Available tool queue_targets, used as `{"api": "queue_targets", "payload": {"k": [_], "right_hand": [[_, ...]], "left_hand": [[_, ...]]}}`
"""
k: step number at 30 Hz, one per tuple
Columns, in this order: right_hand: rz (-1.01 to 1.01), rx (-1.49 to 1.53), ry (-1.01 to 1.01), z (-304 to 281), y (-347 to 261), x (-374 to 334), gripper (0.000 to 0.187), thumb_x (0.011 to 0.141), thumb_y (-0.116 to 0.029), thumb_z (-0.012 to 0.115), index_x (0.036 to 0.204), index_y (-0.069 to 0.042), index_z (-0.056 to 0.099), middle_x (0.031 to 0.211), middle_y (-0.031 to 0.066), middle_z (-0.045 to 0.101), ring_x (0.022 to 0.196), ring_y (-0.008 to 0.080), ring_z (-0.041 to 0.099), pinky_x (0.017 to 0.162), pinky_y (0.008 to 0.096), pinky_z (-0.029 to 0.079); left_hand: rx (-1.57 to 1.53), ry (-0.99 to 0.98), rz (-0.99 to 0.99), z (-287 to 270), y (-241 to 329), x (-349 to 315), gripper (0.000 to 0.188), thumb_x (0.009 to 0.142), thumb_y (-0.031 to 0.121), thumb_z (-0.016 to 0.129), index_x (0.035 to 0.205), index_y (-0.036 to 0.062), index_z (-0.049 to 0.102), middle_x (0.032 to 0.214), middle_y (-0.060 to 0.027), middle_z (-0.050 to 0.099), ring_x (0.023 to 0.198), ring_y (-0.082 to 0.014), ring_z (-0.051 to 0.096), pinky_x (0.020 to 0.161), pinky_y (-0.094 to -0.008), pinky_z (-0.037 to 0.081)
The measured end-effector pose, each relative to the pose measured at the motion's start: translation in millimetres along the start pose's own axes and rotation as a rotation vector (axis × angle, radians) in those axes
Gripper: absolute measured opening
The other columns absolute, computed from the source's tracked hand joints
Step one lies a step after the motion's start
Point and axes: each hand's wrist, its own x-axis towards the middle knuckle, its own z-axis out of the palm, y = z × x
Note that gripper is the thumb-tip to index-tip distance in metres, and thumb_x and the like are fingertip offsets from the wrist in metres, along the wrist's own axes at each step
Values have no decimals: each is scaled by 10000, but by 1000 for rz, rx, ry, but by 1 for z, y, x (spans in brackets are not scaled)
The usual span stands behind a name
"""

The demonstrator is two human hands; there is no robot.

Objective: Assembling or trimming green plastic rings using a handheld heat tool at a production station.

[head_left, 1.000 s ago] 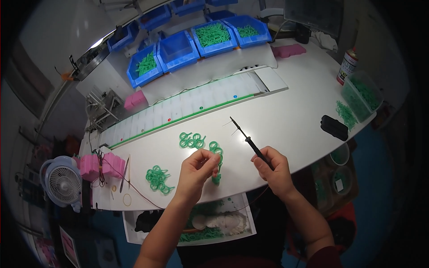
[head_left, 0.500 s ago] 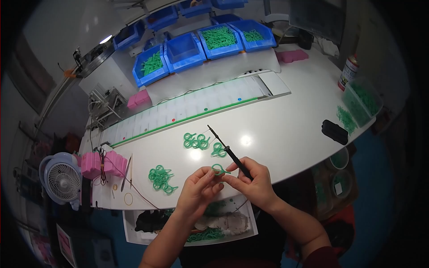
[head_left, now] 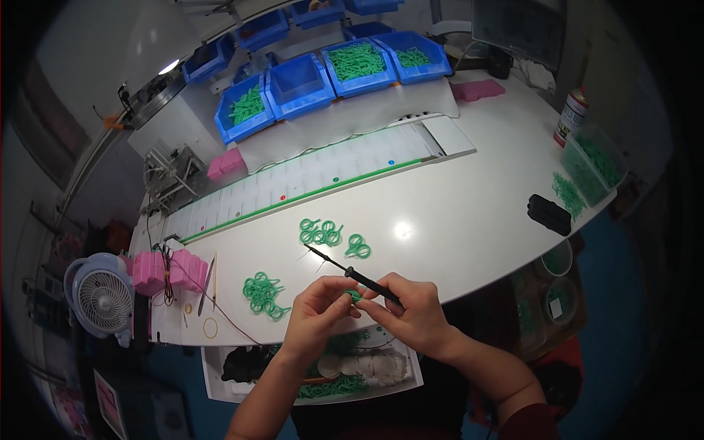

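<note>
Head view: the small green piece is situated between the two hands, pinched at the fingertips of the left hand from one side and of the right hand from the other. Both hands are equally near to it. Fingers cover most of it, so its long axis is not possible to judge.

The right hand also grasps a slim black tool by its handle. This tool lies obliquely above the piece, its shaft going forward and to the left of the grip, with its tip well beyond the pinched piece, pointing away from it. Ahead of the grip, on the white table, are a pair of green rings and a ring group; left of the grip is another ring heap.
</note>
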Motion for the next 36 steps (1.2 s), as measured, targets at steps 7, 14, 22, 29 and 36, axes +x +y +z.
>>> {"api": "queue_targets", "payload": {"k": [7, 14, 22, 29, 36], "right_hand": [[-67, -47, 8, 2, 2, -3, 232, 836, -215, 685, 879, -5, 595, 628, 96, 591, 495, 177, 571, 465, 290, 430], [-76, -43, 7, 2, 0, -2, 228, 835, -207, 687, 875, -2, 595, 618, 90, 582, 488, 180, 562, 458, 289, 420], [45, 107, -5, -2, 2, 8, 223, 835, -197, 688, 897, -2, 599, 508, 15, 458, 455, 65, 442, 436, 245, 338], [34, 83, 97, -7, 14, 13, 235, 923, -217, 579, 873, 13, 569, 526, 49, 504, 458, 95, 441, 444, 272, 340], [59, -89, 69, -36, 29, 0, 189, 889, -167, 606, 826, 11, 618, 540, 59, 527, 460, 101, 451, 452, 273, 348]], "left_hand": [[-81, -22, -6, 3, 0, -1, 173, 914, 73, 569, 1069, -2, 551, 1041, -118, 629, 1011, -191, 616, 865, -335, 527], [-80, -33, 6, 4, 2, -2, 178, 915, 73, 568, 1077, 1, 552, 1049, -119, 626, 1005, -195, 620, 863, -342, 533], [-83, -37, -127, 5, 8, -4, 252, 907, 66, 576, 1150, 10, 539, 1061, -116, 617, 922, -164, 626, 839, -321, 541], [-337, 139, -234, -11, 6, -3, 312, 874, 33, 592, 1175, -9, 523, 1039, -109, 591, 861, -151, 593, 769, -242, 535], [-378, 196, -210, -21, 1, 1, 282, 867, 5, 578, 1147, -3, 541, 1030, -121, 594, 847, -155, 602, 742, -238, 548]]}}
